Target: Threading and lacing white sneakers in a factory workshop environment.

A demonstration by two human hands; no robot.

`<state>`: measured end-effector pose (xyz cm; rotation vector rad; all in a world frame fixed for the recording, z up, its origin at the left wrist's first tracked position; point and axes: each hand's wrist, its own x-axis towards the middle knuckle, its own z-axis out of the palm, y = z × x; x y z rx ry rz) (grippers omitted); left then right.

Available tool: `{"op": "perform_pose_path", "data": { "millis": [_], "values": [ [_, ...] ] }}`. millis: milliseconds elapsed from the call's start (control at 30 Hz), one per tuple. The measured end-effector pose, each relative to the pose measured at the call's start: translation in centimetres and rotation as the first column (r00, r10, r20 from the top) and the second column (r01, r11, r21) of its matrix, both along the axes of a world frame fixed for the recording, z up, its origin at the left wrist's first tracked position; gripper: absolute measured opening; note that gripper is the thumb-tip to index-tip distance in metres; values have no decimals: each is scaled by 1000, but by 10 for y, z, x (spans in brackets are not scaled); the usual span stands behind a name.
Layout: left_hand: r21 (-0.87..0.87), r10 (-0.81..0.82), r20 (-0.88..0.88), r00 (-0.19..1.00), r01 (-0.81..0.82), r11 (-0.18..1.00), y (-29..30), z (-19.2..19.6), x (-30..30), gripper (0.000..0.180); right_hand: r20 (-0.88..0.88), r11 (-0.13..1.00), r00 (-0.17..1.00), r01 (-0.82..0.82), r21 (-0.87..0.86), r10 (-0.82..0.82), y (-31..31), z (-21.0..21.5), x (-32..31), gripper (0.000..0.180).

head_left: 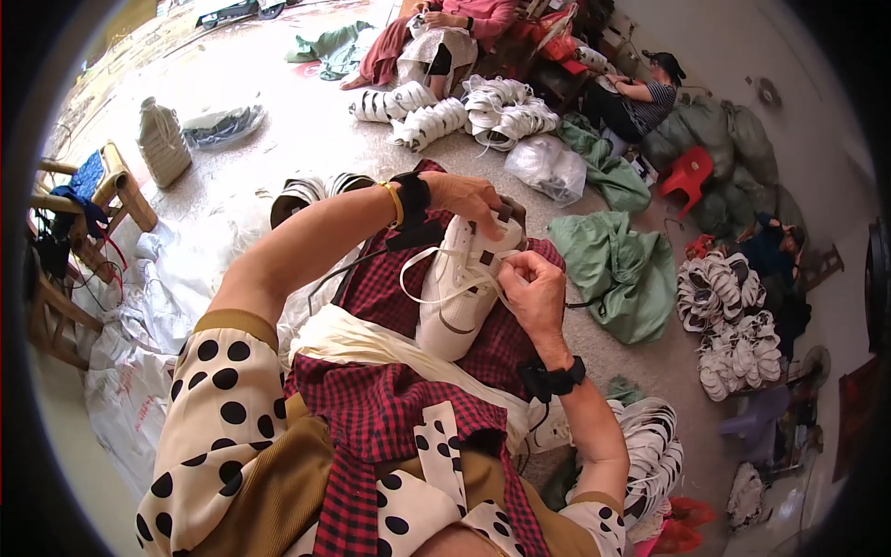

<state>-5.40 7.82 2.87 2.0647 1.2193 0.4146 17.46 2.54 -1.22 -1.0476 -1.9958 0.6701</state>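
Laces [471,268] loop loosely across the cream-white shoe [449,323].

I am in a small, makeshift shoe workshop, open to daylight at the far left. Stacks of white shoe parts [510,113] lie on the floor [325,153] ahead of me, and a white shoe [455,311] is over my lap. Stuffed green sacks [710,135] crowd toward the wall [789,88]. A person in pink [480,17] and one in stripes [652,104] sit with more shoe parts close by.
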Motion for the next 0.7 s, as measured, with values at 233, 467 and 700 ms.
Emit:
{"op": "perform_pose_path", "data": {
  "millis": [233, 467, 700],
  "values": [
    [-36, 4, 98, 995, 0, 999, 3, -12, -5, 54, 103, 982, 990, -112, 151, 97, 1, 6, -4, 11],
    [42, -137, -38, 990, 138, 989, -2, -3, -9, 75, -10, 957, 982, -188, -222, 190, 25, -1, 9, 16],
    [195, -49, -63, 997, 61, 979, -15, -16, -1, 85, 144, 979, 968, -199, -43, 203, 13, 13, -4, 20]
  ]
}}
